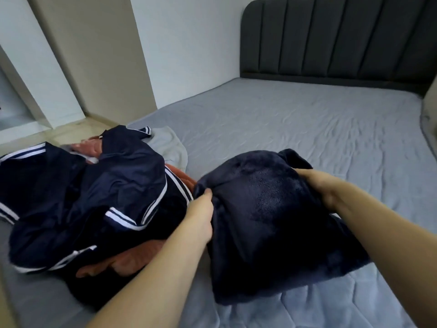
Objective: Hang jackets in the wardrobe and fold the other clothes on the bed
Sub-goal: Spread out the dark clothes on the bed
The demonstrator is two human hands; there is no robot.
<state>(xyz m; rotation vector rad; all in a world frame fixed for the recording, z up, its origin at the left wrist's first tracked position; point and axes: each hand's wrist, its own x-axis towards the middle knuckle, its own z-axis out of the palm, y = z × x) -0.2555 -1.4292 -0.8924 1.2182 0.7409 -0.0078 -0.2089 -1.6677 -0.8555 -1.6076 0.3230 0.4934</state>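
Two bare hands reach forward from the bottom of the head view and grip a dark navy fleece garment (267, 209) over a grey bed (295, 129). The left hand (201, 216) pinches the garment's left edge, fingers curled into the plush fabric. The right hand (316, 185) clasps the right edge, thumb on top. The hands are well apart, with the garment stretched between them, so its top edge runs left to right across the body while its length trails down toward the person and drapes onto the mattress. Both hands sit at about the same reach; neither is clearly nearer the work.

Just beside the left hand, touching the fleece's left side, lies a heap of other clothes: a navy track jacket with white stripes (94, 197) on top, an orange garment (134, 259) poking out beneath, and a pale grey cloth (169, 145) at the back. Blur makes it hard to say whether the fleece is a jumper or trousers.

Open bed lies ahead and to the right of the hands, up to a dark padded headboard (335, 41), which looks like the natural place to lay the fleece flat for folding. No wardrobe can be made out with certainty; pale panels stand at far left.
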